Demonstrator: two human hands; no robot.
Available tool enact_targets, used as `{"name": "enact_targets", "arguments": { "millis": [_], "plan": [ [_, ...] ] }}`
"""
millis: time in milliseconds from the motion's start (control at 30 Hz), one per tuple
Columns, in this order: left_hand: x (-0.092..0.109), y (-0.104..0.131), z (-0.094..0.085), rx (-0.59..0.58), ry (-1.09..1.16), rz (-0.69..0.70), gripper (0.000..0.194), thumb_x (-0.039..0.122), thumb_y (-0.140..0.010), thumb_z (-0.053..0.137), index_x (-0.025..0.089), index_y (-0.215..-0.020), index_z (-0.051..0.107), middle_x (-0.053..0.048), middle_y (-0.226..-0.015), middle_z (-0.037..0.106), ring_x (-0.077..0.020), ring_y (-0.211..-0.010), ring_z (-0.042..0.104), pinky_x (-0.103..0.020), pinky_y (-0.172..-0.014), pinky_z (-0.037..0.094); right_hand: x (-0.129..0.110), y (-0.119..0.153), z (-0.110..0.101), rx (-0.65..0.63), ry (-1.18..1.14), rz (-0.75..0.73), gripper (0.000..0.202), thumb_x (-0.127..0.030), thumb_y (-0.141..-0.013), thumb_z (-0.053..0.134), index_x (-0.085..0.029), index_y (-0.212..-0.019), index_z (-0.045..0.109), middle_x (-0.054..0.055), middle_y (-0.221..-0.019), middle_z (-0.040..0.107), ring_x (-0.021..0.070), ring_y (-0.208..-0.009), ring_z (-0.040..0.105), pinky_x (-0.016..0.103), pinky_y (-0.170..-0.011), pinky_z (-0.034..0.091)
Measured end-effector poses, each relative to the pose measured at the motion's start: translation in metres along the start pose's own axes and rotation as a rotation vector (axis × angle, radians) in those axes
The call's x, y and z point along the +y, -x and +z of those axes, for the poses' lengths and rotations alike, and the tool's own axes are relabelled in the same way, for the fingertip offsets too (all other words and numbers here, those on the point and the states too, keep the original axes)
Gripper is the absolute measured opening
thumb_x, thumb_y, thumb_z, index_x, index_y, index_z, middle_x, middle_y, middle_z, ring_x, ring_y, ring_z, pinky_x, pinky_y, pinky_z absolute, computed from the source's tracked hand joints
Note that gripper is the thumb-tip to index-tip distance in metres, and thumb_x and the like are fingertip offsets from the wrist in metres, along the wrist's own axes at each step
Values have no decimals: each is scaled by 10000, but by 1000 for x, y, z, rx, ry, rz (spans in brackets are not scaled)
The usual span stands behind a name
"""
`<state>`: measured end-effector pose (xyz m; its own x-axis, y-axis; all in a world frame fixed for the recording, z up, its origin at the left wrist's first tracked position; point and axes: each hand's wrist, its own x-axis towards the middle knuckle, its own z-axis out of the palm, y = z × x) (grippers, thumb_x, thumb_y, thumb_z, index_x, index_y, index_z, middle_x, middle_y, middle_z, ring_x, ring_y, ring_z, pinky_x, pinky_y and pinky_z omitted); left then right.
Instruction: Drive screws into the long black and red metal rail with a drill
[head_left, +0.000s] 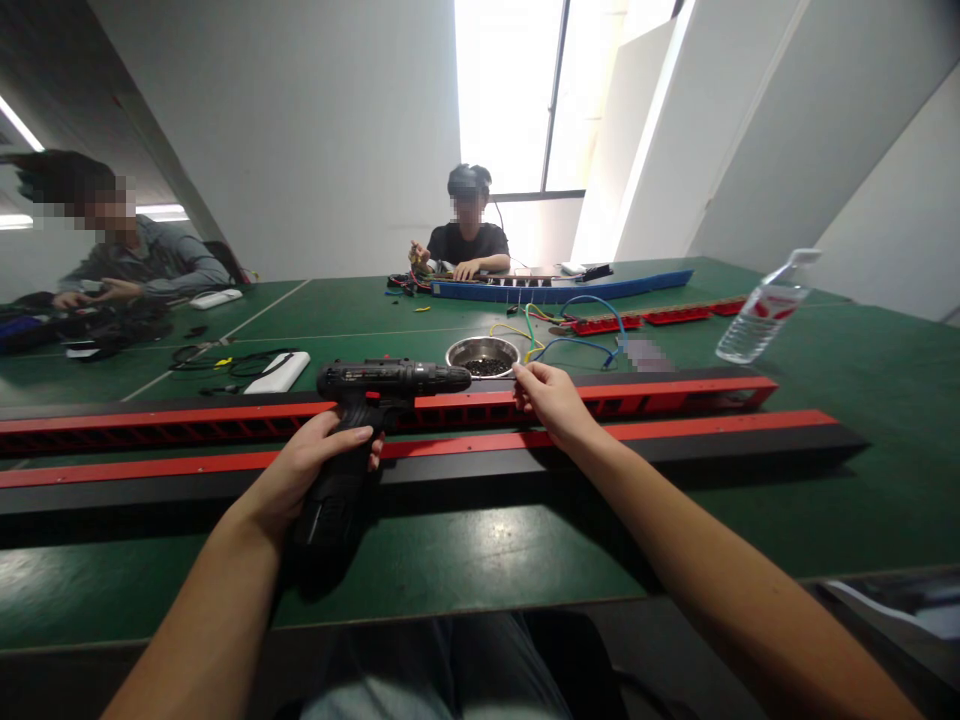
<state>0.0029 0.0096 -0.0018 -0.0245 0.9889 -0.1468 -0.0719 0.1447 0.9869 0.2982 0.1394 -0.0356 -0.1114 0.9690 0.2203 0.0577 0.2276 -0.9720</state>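
My left hand (315, 452) is wrapped round the handle of a black cordless drill (379, 380), whose chuck points right. A long thin bit (491, 378) sticks out of the chuck. At the bit's far tip, the fingers of my right hand (553, 402) are pinched together; what they hold is too small to make out. Just behind the bit stands a round metal bowl (453, 350) with small dark pieces, probably screws, in it. Beneath both hands lie two long red and black bars, a nearer one (442, 463) and a slotted farther one (652, 393).
A clear plastic bottle (761, 315) stands tilted in view at the right. Coloured wires (581, 345) and red strips (675, 315) lie behind the bowl. Across the green table (480, 560), one person works at a blue bar (562, 290); another sits at the left beside dark cables.
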Motion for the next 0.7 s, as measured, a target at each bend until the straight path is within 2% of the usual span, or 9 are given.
{"name": "enact_targets", "arguments": {
  "millis": [200, 367, 500, 567, 700],
  "plan": [
    [0, -3, 1, 26, -72, 13, 258, 342, -781, 809, 149, -911, 698, -59, -811, 711, -180, -684, 679, -262, -611, 555, -3, -1, -1, -23, -149, 73, 343, -471, -799, 708, -206, -660, 541, -11, -567, 566, 99, -485, 486, 234, -468, 351],
    [18, -1, -6, 48, -219, 59, 268, 374, -787, 795, 152, -888, 685, -48, -770, 712, -195, -659, 669, -270, -589, 553, -6, 1, 0, -107, -252, 151, 272, -402, -746, 735, -199, -693, 563, -7, -611, 596, 105, -509, 505, 236, -485, 366],
    [49, 5, -24, 26, -458, 128, 350, 436, -776, 794, 117, -888, 702, -51, -717, 716, -202, -625, 666, -244, -546, 530, -9, 6, 0, -233, -260, 100, 318, -454, -758, 784, -195, -733, 601, -7, -678, 623, 105, -565, 528, 234, -531, 398],
    [71, 9, -34, 62, -595, 196, 394, 451, -738, 813, 90, -853, 708, -41, -703, 709, -191, -626, 665, -219, -551, 523, -12, 8, -2, -331, -253, 73, 337, -495, -777, 790, -190, -767, 645, 0, -716, 642, 109, -602, 546, 242, -574, 427],
    [121, 15, -49, 87, -821, 210, 538, 452, -707, 805, 78, -1086, 730, -23, -869, 741, -214, -749, 707, -259, -645, 558, -22, 15, -5, -510, -110, 19, 392, -556, -816, 759, -164, -837, 749, 31, -789, 689, 119, -661, 566, 259, -626, 444]
  ]
}}
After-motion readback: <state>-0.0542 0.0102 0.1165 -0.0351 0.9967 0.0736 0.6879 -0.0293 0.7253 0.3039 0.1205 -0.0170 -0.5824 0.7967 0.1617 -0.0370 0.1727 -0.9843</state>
